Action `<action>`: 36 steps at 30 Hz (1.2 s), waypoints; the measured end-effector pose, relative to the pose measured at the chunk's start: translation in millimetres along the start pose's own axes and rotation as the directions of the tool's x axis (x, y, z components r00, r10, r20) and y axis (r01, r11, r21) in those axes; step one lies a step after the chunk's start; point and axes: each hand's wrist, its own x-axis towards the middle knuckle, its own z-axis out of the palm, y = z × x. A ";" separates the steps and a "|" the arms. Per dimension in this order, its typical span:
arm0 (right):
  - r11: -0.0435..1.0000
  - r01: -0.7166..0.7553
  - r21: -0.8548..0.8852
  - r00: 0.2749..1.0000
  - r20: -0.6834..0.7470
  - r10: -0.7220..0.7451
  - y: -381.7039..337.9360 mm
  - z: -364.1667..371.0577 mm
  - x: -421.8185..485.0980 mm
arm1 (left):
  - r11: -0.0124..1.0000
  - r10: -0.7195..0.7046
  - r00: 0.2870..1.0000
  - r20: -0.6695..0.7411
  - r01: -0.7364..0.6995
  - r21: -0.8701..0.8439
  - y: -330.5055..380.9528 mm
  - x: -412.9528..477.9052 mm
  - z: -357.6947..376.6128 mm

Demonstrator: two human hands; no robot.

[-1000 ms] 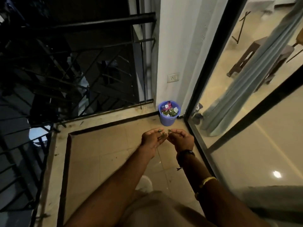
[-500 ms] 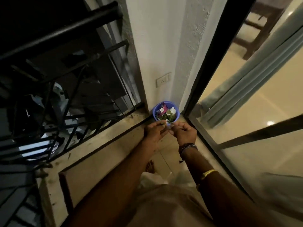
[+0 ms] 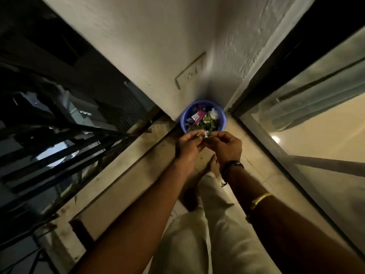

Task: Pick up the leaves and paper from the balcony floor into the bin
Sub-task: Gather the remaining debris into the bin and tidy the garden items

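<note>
While both hands are meeting just short of the bin, I am reading the scene from the 9 o'clock side, where the black metal railing (image 3: 59, 139) is running along the balcony edge. Next, the left hand (image 3: 187, 147) is curling its fingers and pinching small green leaf scraps (image 3: 199, 135) at its fingertips. Almost touching it, the right hand (image 3: 227, 147) is pinching a tiny white paper scrap (image 3: 206, 134). The round blue plastic bin (image 3: 184, 119) is sitting at 12 o'clock of the hands, tucked into the corner, already holding leaves and coloured paper. The pinched scraps are hovering at its near rim. At 3 o'clock the glass sliding door (image 3: 316, 135) is closing off the room.

I am judging these scraps nearly weightless, limp and crumbly. They are likely to cling to skin or drift, so a fingertip pinch across the middle and a low release over the opening are looking safest.

Against half a second ago, the hands are reaching farther forward. The bin is sitting closer and larger, and the view is tipping more steeply down.
</note>
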 end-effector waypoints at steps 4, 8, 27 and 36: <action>0.995 -0.027 -0.095 0.999 -0.039 0.023 17.3 28.1 77.3 | 1.000 -0.025 1.000 -0.008 0.025 0.017 -7.0 86.6 7.9; 0.974 -0.046 -0.221 0.998 -0.057 0.034 29.0 41.2 134.1 | 0.991 -0.113 0.994 0.012 0.111 0.076 -9.9 143.8 16.2; 0.999 0.044 0.008 0.900 -0.435 -0.036 -42.7 13.5 -31.9 | 0.597 0.159 0.945 0.287 -0.324 0.734 68.4 18.3 9.3; 0.984 0.164 0.066 0.701 -0.710 -0.069 -57.4 -32.8 -189.4 | 0.362 -0.033 0.736 0.676 -0.622 0.694 104.1 -97.3 -14.9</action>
